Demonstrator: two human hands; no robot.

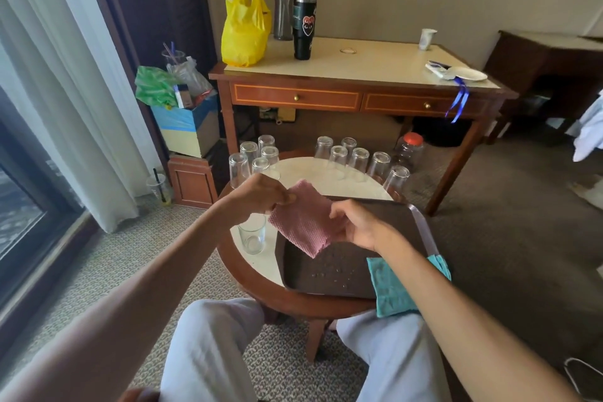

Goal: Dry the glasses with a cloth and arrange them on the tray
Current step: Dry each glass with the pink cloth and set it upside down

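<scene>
Both hands hold a pink cloth (301,223) above the round table (326,173). My left hand (261,194) pinches its upper left corner. My right hand (354,223) grips its right edge. Below the cloth lies a dark brown tray (329,274) with water drops on it and no glasses. One clear glass (252,233) stands upright on the table left of the tray, under my left hand. Several glasses stand upside down along the table's far edge, one group at the left (257,158) and one at the right (359,161).
A teal cloth (393,289) hangs over the tray's right edge beneath my right forearm. Behind the round table stands a wooden desk (359,96) with a yellow bag (244,26) and bottles. A red-lidded jar (409,148) sits on the floor. My knees are under the table's near edge.
</scene>
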